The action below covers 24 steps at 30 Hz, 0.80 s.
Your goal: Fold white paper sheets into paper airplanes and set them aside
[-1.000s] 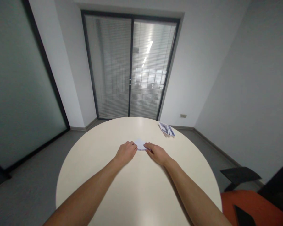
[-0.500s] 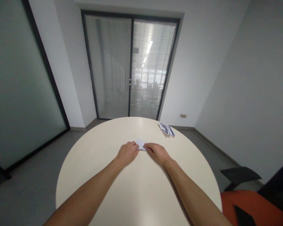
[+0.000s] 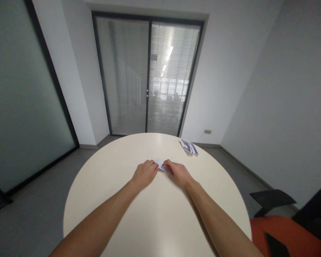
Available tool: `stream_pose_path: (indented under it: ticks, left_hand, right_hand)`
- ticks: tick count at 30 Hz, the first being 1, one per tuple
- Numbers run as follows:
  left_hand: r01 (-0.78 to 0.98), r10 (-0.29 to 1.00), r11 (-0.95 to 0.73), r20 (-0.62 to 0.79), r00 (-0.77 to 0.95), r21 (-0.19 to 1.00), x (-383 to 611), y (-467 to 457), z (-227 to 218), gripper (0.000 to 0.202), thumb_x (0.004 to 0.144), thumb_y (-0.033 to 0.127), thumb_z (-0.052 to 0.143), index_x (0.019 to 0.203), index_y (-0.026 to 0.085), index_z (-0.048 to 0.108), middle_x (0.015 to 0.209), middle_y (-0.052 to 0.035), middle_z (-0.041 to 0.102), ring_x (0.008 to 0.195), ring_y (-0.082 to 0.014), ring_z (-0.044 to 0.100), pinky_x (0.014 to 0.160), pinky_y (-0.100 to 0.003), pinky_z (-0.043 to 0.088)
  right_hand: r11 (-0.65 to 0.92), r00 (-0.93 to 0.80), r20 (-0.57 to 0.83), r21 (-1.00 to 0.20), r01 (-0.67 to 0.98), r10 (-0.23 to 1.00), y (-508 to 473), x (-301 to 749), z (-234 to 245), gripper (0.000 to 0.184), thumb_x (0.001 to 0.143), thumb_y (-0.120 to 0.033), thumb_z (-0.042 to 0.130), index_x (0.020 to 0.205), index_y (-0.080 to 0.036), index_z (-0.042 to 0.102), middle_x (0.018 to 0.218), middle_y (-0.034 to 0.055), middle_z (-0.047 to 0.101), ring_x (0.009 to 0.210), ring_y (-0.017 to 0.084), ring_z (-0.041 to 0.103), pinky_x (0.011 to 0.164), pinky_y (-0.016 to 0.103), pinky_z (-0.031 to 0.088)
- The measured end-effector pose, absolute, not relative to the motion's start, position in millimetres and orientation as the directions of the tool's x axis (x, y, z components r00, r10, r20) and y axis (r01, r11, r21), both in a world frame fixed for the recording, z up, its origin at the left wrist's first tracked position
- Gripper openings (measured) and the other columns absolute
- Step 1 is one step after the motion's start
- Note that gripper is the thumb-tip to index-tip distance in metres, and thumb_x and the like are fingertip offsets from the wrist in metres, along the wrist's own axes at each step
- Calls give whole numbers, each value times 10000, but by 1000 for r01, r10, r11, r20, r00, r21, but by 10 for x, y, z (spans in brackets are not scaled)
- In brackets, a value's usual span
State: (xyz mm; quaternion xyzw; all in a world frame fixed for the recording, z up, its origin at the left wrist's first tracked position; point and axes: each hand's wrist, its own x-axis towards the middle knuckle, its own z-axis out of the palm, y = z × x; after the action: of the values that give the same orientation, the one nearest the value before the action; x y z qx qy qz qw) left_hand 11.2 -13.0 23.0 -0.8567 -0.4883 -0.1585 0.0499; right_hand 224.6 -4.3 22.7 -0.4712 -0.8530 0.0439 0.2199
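Note:
A small folded piece of paper (image 3: 159, 163), white with a bluish tint, is between my hands near the middle of the round table. My left hand (image 3: 146, 172) is closed on its left end, fingers curled over the edge. From the other side my right hand (image 3: 178, 172) pinches the right part, thumb and fingertips together. The near edge of the paper appears lifted toward me. Both hands cover much of it, so its full shape is hidden.
The cream round table (image 3: 155, 214) fills the foreground. At its far right edge lies a creased printed sheet (image 3: 189, 147). An orange chair (image 3: 286, 232) with black armrests stands close on the right. Beyond the table are glazed doors with blinds (image 3: 148, 78).
My right hand's fingers have curled in more, and the near flap of the paper shows larger and more tilted beside them. The left hand has barely shifted.

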Motion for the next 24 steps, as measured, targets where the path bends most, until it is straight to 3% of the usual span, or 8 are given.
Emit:
stream_pose_path:
  ticks: [5, 11, 19, 24]
  left_hand:
    - [849, 800, -524, 382, 462, 71, 110, -128, 254, 230, 1006, 279, 454, 1146, 240, 631, 1134, -63, 643, 1084, -226, 557, 896, -347, 480]
    - [844, 746, -533, 505, 434, 62, 122, -131, 296, 201, 996, 220, 458, 1101, 223, 629, 1125, -64, 644, 1063, -227, 563, 934, -362, 441]
    - [850, 904, -342, 388, 181, 401, 173, -103, 150, 182, 986, 341, 502, 1055, 246, 641, 989, -17, 723, 892, -193, 659, 773, -296, 475]
    - [843, 915, -304, 382, 129, 444, 195, -89, 99, 149, 967, 331, 539, 1020, 246, 649, 962, -18, 721, 860, -194, 660, 748, -288, 466]
  right_hand:
    - [568, -476, 342, -255, 782, 810, -69, 2241, 255, 353, 926, -126, 426, 1193, -289, 590, 1117, 11, 729, 933, 188, 677, 785, 254, 460]
    - [565, -457, 361, -302, 767, 813, -44, 2241, 232, 490, 873, -81, 451, 1308, -285, 545, 1177, 24, 714, 974, 191, 678, 845, 273, 482]
    - [572, -430, 401, -367, 734, 809, -20, 2198, 179, 563, 846, -80, 465, 1381, -248, 523, 1245, 60, 677, 1026, 199, 663, 928, 303, 486]
    - [617, -445, 446, -395, 681, 776, -48, 2161, 184, 654, 792, -15, 473, 1408, -231, 503, 1283, 85, 637, 1035, 197, 647, 945, 317, 488]
